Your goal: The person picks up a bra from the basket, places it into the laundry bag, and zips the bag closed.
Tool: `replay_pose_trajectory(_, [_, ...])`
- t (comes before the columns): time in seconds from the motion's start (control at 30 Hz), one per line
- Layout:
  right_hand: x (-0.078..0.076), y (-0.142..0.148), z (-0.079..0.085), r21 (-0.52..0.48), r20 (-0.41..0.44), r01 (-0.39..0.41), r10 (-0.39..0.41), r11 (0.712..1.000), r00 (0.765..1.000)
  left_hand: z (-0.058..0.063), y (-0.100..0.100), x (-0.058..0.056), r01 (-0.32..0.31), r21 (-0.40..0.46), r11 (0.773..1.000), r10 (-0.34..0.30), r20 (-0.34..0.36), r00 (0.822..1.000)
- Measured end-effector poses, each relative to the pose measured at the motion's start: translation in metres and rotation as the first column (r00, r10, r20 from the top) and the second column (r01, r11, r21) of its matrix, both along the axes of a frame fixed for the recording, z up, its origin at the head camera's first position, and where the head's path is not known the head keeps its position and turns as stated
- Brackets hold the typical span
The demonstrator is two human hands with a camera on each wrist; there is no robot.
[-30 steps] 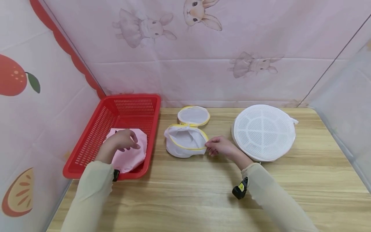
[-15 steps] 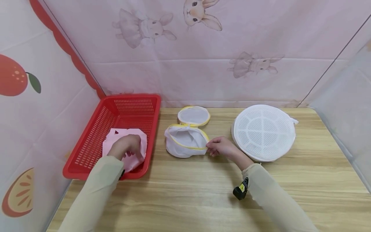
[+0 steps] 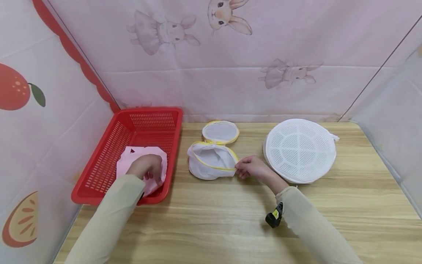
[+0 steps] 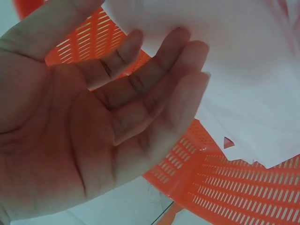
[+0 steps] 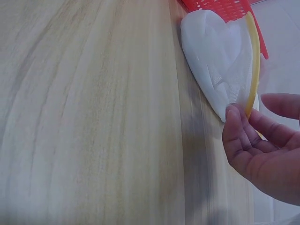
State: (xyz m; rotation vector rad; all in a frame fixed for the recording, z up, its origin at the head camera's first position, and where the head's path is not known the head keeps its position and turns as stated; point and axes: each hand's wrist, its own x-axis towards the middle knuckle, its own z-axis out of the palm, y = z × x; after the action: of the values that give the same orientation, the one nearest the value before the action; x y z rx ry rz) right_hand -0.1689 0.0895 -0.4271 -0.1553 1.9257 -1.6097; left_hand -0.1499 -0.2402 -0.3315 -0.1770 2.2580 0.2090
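A folded pink cloth (image 3: pixel 126 161) lies in the red plastic basket (image 3: pixel 151 139) on the left. Over it is my left hand (image 3: pixel 146 167), fingers pointing down at the fabric. The left wrist view shows these fingers (image 4: pixel 173 51) loosely bent and spread from the thumb, their tips against or just before the cloth (image 4: pixel 253 103). Mid-table stands a small white mesh laundry bag (image 3: pixel 204 171) with yellow zip edging, its round lid (image 3: pixel 221 132) folded back and its mouth gaping. My right hand (image 3: pixel 252 168) pinches the bag's right rim between thumb and fingers.
A large round white mesh laundry bag (image 3: pixel 300 150) stands at the right, beyond my right forearm. The wooden table (image 3: pixel 211 220) meets a pink rabbit-print sheet (image 3: pixel 230 91) at the back and a fruit-print sheet (image 3: pixel 26 146) on the left.
My left hand has moved a little right and down over the pink cloth, its fingers lowering to the fabric. My right hand still pinches the small laundry bag's rim.
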Motion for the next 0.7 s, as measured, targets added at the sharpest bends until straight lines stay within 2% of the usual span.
replay_pose_trajectory(0.1, [0.0,0.0,0.0,0.005,-0.001,-0.002,0.002,1.0,1.0,0.001,-0.002,0.0,-0.077,0.024,0.997,0.077,0.001,0.997])
replay_pose_trajectory(0.17, [0.0,0.0,0.0,0.002,0.0,0.001,-0.001,1.0,1.0,0.001,-0.003,-0.001,-0.099,0.022,0.995,0.099,0.001,0.995])
replay_pose_trajectory(0.23, [0.0,0.0,0.0,0.003,-0.001,0.002,-0.002,1.0,1.0,0.0,-0.003,-0.004,-0.085,0.0,0.996,0.085,0.011,0.996])
replay_pose_trajectory(0.33, [0.001,0.0,0.0,0.007,-0.002,0.004,-0.004,1.0,1.0,-0.004,0.001,-0.008,-0.015,-0.048,0.999,0.017,0.05,0.999])
replay_pose_trajectory(0.4, [0.0,0.0,0.0,0.016,0.001,0.005,-0.005,1.0,1.0,-0.007,0.004,-0.01,-0.003,-0.058,0.998,0.007,0.069,0.998])
replay_pose_trajectory(0.47, [0.0,0.0,0.0,0.022,0.006,0.008,-0.008,1.0,1.0,-0.008,0.006,-0.01,-0.042,-0.052,0.998,0.045,0.067,0.997])
replay_pose_trajectory(0.53, [0.0,0.0,0.0,0.027,0.012,0.01,-0.011,1.0,1.0,-0.007,0.008,-0.008,-0.127,-0.025,0.992,0.128,0.049,0.991])
replay_pose_trajectory(0.6, [0.0,0.0,0.0,0.03,0.014,0.012,-0.012,0.999,1.0,-0.006,0.009,-0.005,-0.249,0.003,0.968,0.249,0.036,0.968])
replay_pose_trajectory(0.63, [0.0,0.0,0.0,0.03,0.016,0.013,-0.014,0.999,1.0,-0.004,0.009,-0.003,-0.281,0.018,0.959,0.281,0.023,0.959])
replay_pose_trajectory(0.67, [0.001,-0.001,0.0,0.031,0.018,0.015,-0.016,0.999,1.0,-0.003,0.008,-0.002,-0.268,0.023,0.963,0.268,0.015,0.963])
replay_pose_trajectory(0.7, [0.001,-0.001,0.001,0.034,0.017,0.015,-0.016,0.999,1.0,-0.002,0.008,0.0,-0.293,0.032,0.956,0.293,0.012,0.956])
